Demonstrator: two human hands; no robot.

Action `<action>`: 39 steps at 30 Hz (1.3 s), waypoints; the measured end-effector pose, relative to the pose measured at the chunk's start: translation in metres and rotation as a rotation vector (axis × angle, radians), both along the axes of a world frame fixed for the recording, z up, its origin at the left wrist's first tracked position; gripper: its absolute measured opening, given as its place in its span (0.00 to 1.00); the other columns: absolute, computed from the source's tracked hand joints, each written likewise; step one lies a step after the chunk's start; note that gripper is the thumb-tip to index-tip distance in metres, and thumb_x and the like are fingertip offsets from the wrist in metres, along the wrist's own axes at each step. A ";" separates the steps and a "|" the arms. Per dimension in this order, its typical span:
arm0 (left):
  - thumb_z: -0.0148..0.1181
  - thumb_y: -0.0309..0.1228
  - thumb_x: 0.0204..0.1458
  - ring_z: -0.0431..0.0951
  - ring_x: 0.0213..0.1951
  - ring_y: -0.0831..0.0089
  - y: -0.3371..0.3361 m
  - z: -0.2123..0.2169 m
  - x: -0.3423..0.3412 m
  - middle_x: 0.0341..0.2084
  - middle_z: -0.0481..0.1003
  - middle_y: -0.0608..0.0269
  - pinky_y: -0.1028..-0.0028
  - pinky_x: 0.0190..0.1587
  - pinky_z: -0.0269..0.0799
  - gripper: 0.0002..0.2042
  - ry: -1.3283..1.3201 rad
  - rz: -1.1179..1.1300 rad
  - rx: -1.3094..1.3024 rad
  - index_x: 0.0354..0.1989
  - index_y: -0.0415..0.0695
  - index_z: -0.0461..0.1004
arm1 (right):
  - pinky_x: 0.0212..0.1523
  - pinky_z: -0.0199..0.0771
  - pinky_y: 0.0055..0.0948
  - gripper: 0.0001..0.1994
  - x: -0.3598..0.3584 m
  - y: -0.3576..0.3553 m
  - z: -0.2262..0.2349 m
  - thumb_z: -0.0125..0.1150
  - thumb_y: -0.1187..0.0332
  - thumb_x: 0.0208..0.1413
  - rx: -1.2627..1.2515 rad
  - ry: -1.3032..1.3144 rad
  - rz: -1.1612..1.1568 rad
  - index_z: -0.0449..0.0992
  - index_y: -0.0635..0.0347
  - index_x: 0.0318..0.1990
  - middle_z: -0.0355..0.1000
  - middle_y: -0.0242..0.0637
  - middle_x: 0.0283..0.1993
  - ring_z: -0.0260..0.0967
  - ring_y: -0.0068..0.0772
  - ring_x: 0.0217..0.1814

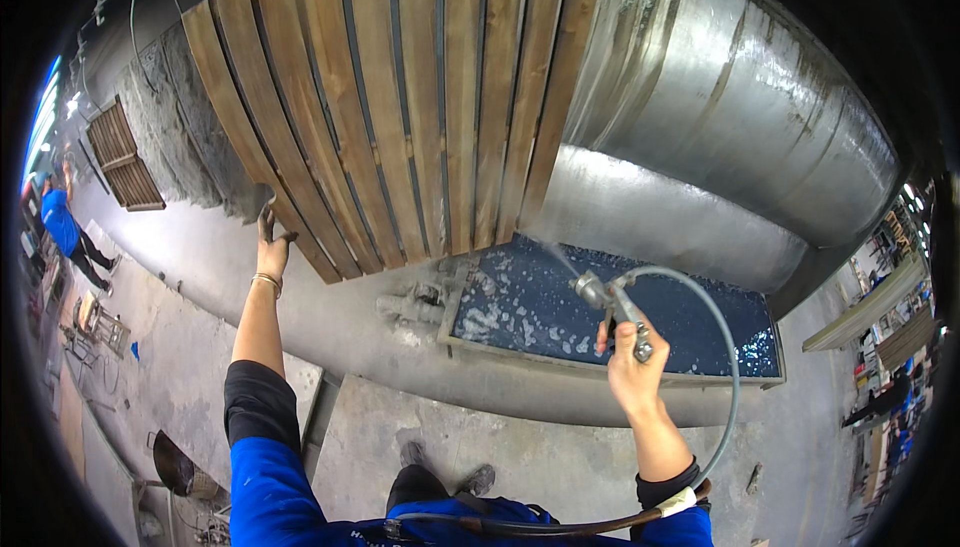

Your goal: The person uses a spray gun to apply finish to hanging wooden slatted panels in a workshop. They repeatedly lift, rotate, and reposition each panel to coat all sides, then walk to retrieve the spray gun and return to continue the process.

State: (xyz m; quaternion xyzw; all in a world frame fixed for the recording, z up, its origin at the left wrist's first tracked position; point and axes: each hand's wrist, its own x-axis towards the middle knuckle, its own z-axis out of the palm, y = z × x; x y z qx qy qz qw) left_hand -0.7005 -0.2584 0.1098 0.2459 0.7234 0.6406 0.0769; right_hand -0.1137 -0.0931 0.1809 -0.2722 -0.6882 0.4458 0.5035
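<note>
In my right hand [636, 372] is a metal spray gun [612, 302], gripped by its handle, with a grey hose [728, 337] looping down past my forearm. A pale mist leaves its nozzle toward the lower right end of a brown slatted wood panel [380, 97], which stands tilted in front of me. My left hand [270, 250], its fingers darkened, is raised beside the panel's lower left edge. Its thumb and fingers are apart; whether they touch the edge I cannot make out. A small round grey piece [262, 196] shows at the fingertips.
Below the gun lies a trough [600, 375] of dark blue, foamy liquid. Curved sheet metal [740, 97] rises behind it. A smaller slatted panel [125, 159] and a person in blue [62, 222] are at the left. A dark bucket [172, 462] stands lower left.
</note>
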 end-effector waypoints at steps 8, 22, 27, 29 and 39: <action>0.59 0.17 0.53 0.76 0.61 0.57 -0.014 0.010 -0.002 0.76 0.55 0.52 0.66 0.63 0.69 0.45 0.023 -0.049 -0.045 0.79 0.51 0.45 | 0.31 0.72 0.22 0.23 -0.022 -0.031 -0.062 0.57 0.59 0.71 -0.222 -0.262 -0.045 0.75 0.71 0.62 0.74 0.30 0.26 0.69 0.17 0.28; 0.58 0.16 0.52 0.80 0.54 0.60 -0.033 0.002 -0.054 0.77 0.50 0.44 0.67 0.57 0.75 0.46 0.043 -0.188 -0.008 0.79 0.51 0.43 | 0.22 0.63 0.17 0.45 -0.079 -0.097 0.047 0.51 0.33 0.63 0.121 0.072 -0.119 0.67 0.70 0.69 0.74 0.35 0.28 0.67 0.18 0.26; 0.59 0.18 0.53 0.80 0.55 0.60 -0.037 0.007 -0.053 0.77 0.50 0.47 0.67 0.57 0.74 0.46 -0.002 -0.211 0.028 0.79 0.53 0.43 | 0.14 0.52 0.16 0.66 -0.097 -0.106 0.133 0.45 0.14 0.41 0.183 0.421 -0.196 0.61 0.74 0.69 0.72 0.38 0.28 0.68 0.25 0.25; 0.60 0.18 0.53 0.80 0.55 0.60 -0.037 0.007 -0.052 0.77 0.50 0.48 0.66 0.58 0.74 0.46 0.000 -0.210 0.031 0.79 0.52 0.43 | 0.14 0.54 0.17 0.67 -0.107 -0.108 0.144 0.45 0.13 0.39 0.229 0.425 -0.231 0.61 0.73 0.70 0.71 0.36 0.28 0.68 0.26 0.25; 0.57 0.18 0.52 0.76 0.58 0.64 -0.052 0.001 -0.045 0.73 0.60 0.50 0.66 0.60 0.72 0.40 0.018 -0.133 0.021 0.77 0.48 0.55 | 0.32 0.74 0.22 0.33 -0.106 -0.094 0.022 0.64 0.48 0.64 0.139 -0.069 0.092 0.74 0.70 0.64 0.76 0.34 0.29 0.70 0.19 0.29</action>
